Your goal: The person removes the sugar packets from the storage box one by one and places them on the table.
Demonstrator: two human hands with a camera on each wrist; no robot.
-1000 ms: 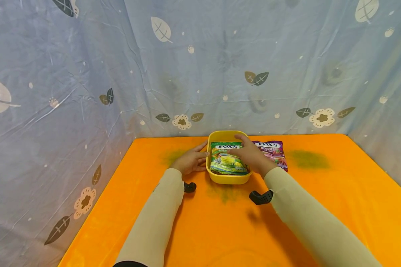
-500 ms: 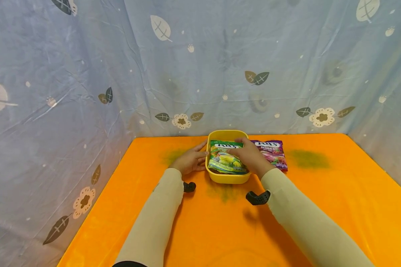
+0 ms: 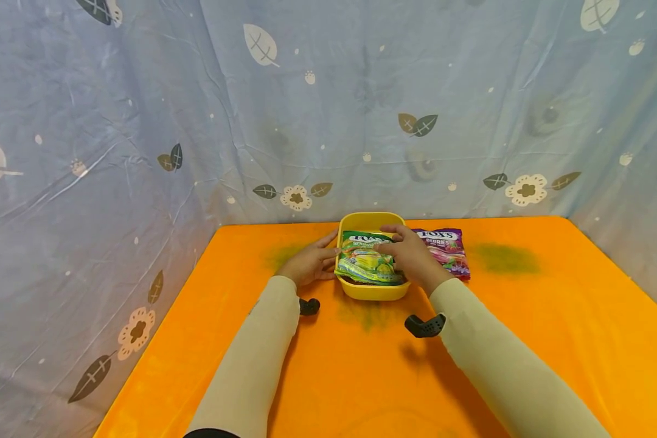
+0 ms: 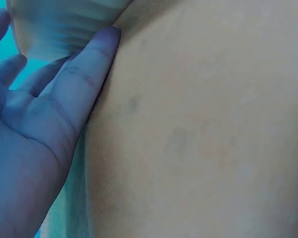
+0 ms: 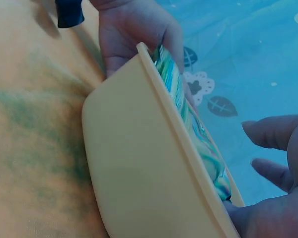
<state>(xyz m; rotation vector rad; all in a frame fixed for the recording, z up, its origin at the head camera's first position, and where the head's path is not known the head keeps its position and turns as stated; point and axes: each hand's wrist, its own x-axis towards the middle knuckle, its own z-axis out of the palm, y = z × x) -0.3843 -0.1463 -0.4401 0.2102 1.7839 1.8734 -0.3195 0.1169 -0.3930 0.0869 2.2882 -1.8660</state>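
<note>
A yellow plastic tub (image 3: 375, 294) stands near the table's back edge. In it lies a green Fox's candy bag (image 3: 364, 258), its lower left corner lapping the rim; a dark strip of something shows beneath. My left hand (image 3: 309, 264) touches the tub's left side; in the left wrist view its straight fingers (image 4: 87, 74) rest against the outer wall. My right hand (image 3: 413, 258) reaches over the right rim. In the right wrist view its two visible fingers (image 5: 273, 131) are extended, apart from the bag, and its thumb side is by the rim.
A purple Fox's berries candy bag (image 3: 443, 240) lies right of the tub, partly behind my right hand. The orange cloth (image 3: 361, 377) covers the table. Patterned blue curtains (image 3: 339, 109) enclose the back and sides. A black wrist device (image 3: 424, 326) hangs below my right sleeve.
The green candy bag has shifted slightly left in the tub, its lower left corner now over the rim. My right hand has moved slightly; my left hand keeps its place.
</note>
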